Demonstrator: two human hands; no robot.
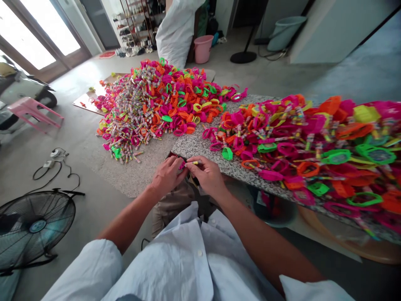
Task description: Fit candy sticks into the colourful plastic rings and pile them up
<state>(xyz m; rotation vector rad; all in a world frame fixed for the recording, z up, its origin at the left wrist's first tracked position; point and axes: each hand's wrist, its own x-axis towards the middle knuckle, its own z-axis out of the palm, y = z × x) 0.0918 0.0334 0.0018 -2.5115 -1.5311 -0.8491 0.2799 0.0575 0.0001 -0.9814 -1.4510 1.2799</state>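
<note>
Magenta plastic shows at the left hand (167, 177): a small magenta piece (181, 164), just above the desk's near edge, mostly covered by the fingers curled closed around it, so its full shape cannot be made out. The right hand (208, 173) has thumb and forefinger pinched on a slim yellow-tipped tube (196, 162), its end close beside the piece; whether the two touch is unclear. A dark object (173, 154) behind the left knuckles is too hidden to identify.

Beyond, on the speckled stone desk (194, 145), lies a heap of bright toy watches (266, 148), blurred and cut off at the right. To the left, printed tubes (134, 100) mix into another colourful pile. Under the desk, a basin (278, 215) is partly hidden. The black fan (37, 225) is cropped at the left; the white sack (177, 31) runs out at the top.
</note>
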